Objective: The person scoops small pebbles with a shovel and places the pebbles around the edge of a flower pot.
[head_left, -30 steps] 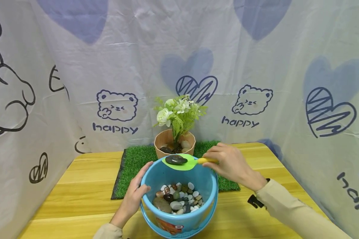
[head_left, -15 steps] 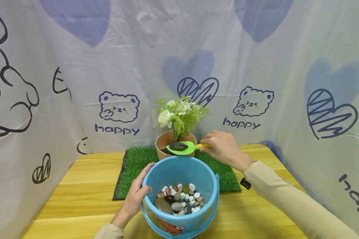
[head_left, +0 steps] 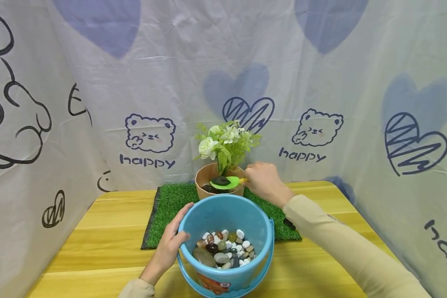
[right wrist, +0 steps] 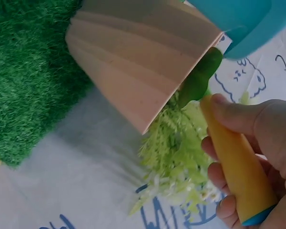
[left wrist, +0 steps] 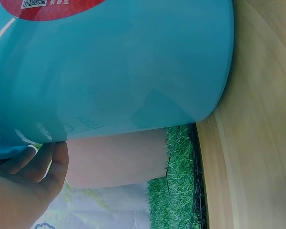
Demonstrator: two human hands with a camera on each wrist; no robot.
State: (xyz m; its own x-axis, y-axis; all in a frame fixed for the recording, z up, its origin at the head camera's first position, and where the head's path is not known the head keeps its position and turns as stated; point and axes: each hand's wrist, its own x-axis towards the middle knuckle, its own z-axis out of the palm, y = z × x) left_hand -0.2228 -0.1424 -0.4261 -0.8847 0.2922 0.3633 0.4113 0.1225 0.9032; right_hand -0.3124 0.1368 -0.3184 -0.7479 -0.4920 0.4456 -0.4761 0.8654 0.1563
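My right hand (head_left: 264, 182) grips the yellow handle of a small toy shovel (head_left: 234, 182) with a green blade. On that blade lies a dark, smooth stone (head_left: 220, 181), just inside the mouth of a tan flowerpot (head_left: 204, 193). In the right wrist view, thumb and fingers wrap the shovel handle (right wrist: 238, 167), and the blade dips past the pot's rim. My left hand (head_left: 169, 240) holds the rim of a light blue bucket (head_left: 227, 211), thumb over the edge and fingers along the outside. Mixed pebbles (head_left: 223, 250) cover the bucket's bottom.
White artificial flowers (head_left: 227, 142) with green leaves rise from the flowerpot. It stands on a mat of artificial grass (head_left: 171, 207) on a yellow wooden table (head_left: 104, 236). The bucket is close in front of the pot. A printed white cloth (head_left: 193, 74) hangs behind.
From above the bucket's far rim, the shovel with the dark stone has moved forward and lowered into the pot's mouth. My left hand has stayed on the bucket.
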